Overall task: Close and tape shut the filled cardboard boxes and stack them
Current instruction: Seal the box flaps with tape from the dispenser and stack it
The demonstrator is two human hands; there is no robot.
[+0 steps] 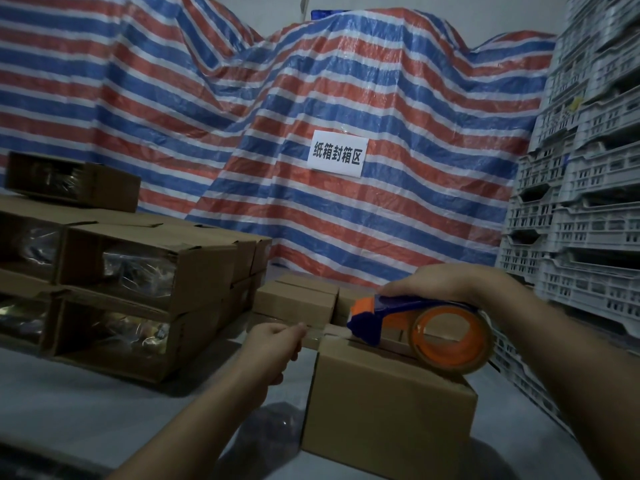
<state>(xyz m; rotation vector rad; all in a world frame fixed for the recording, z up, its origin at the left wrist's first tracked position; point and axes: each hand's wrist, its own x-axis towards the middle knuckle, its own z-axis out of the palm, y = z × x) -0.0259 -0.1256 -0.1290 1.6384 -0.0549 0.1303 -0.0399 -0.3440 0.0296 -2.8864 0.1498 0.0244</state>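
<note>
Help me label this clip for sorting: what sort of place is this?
Likely a warehouse packing area: cardboard boxes stacked at left, grey plastic crates piled at right, and a paper sign on a striped tarp.

A white paper sign point(336, 153) was fixed to the red, white and blue striped tarpaulin point(398, 209) hanging at the back. It carried five bold black Chinese characters in a single row: 纸箱封箱区. No other writing, brand or number could be read on anything else in view.
</note>
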